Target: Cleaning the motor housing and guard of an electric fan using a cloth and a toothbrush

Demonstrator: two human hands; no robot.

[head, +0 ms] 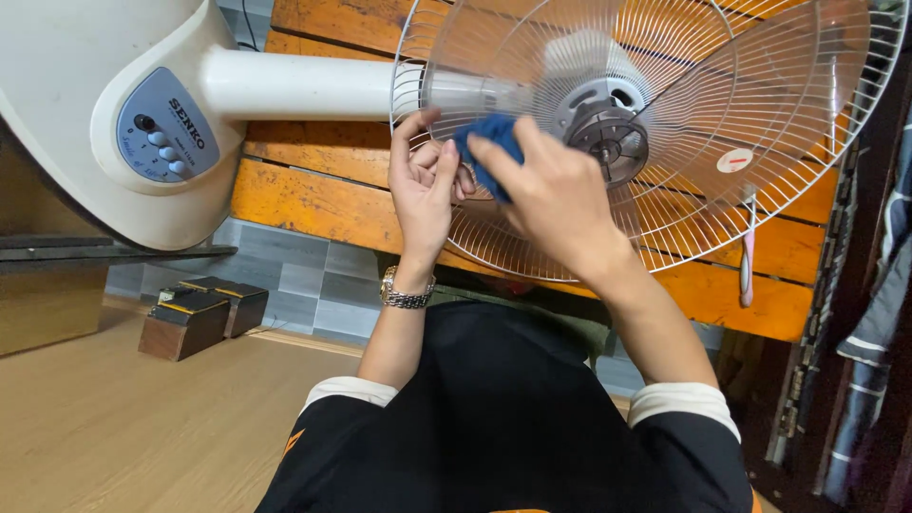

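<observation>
Stand fan lying across an orange wooden bench. The right hand presses a blue cloth against the wire grille, just left of the motor hub, fingers closed on the cloth. The left hand, fingers curled, touches the grille's left rim. Open wooden floor lies below-left of the grille.

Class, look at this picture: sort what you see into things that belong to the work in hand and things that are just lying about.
In use: blue cloth, right hand, left hand, fan guard, clear blades, fan base.

Lying about: two small wooden boxes, orange bench, striped garment.
</observation>
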